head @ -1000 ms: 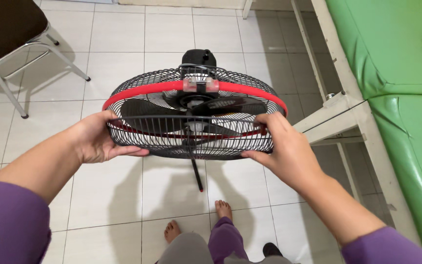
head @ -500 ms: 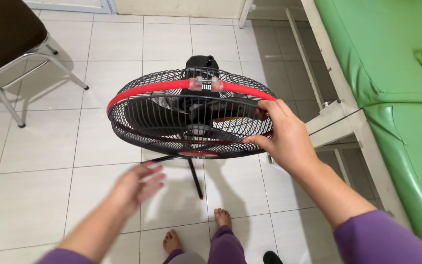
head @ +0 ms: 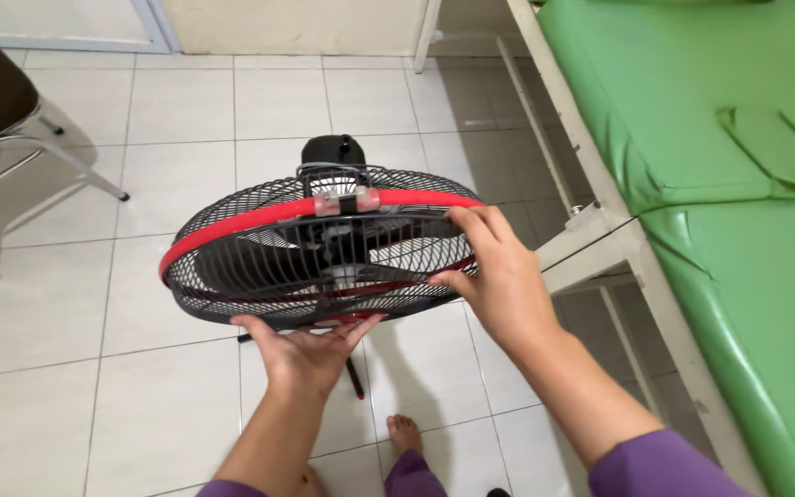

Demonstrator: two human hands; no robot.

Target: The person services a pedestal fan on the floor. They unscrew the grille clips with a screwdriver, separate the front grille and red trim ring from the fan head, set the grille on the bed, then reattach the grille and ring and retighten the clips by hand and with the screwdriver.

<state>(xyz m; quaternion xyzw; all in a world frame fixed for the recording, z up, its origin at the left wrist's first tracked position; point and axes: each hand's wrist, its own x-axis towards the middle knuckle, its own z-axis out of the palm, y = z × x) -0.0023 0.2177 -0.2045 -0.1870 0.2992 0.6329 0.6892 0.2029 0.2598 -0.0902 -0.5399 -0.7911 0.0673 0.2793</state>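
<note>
Half a second before, the left hand (head: 310, 354) had hung open and free below the round black wire-grille fan with a red plastic rim (head: 324, 248); it had since come up under the near lower edge of the grille, palm upward, fingers spread against the wires, cupping rather than gripping. The right hand (head: 499, 276) had stayed on the fan's right edge, fingers curled over the red rim and thumb against the front grille, closed on it. The fan was held over the white tiled floor (head: 140, 396), its face tilted toward the camera, a clear clip (head: 347, 201) at the top of the rim and the black motor housing (head: 333, 150) behind. The grille's wide axis ran left to right, so the left hand sat directly beneath its centre and the right at its end. A green padded bench (head: 720, 138) stood to the right, a metal-legged chair (head: 2, 129) well apart on the left.
</note>
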